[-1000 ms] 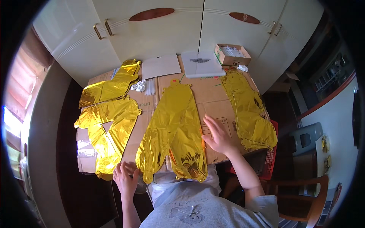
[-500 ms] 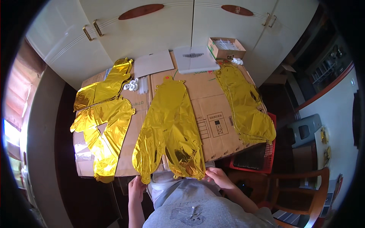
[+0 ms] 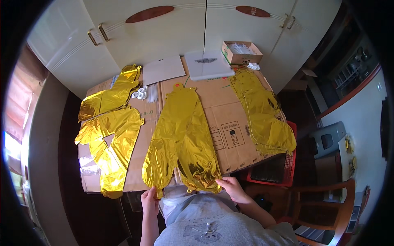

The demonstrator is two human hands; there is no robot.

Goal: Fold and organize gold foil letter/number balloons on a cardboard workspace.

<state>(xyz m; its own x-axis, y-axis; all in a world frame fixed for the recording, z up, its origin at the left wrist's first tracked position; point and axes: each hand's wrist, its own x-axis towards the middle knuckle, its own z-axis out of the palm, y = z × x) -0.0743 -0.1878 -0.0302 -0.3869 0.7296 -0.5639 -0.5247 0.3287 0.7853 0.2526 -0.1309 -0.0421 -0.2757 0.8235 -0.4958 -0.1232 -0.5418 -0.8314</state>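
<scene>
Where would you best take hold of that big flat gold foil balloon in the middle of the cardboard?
Probably by the two lower tips of the gold foil balloon, from the near table edge. It lies flat and limp, and those tips overhang the edge, where the left hand and right hand pinch them.

I see, at far left, two gold foil balloons lying flat on the cardboard-covered table; at right, a stack of gold balloons; at far centre, a white flat box and an open cardboard box; near right, a red crate and a wooden chair.
</scene>
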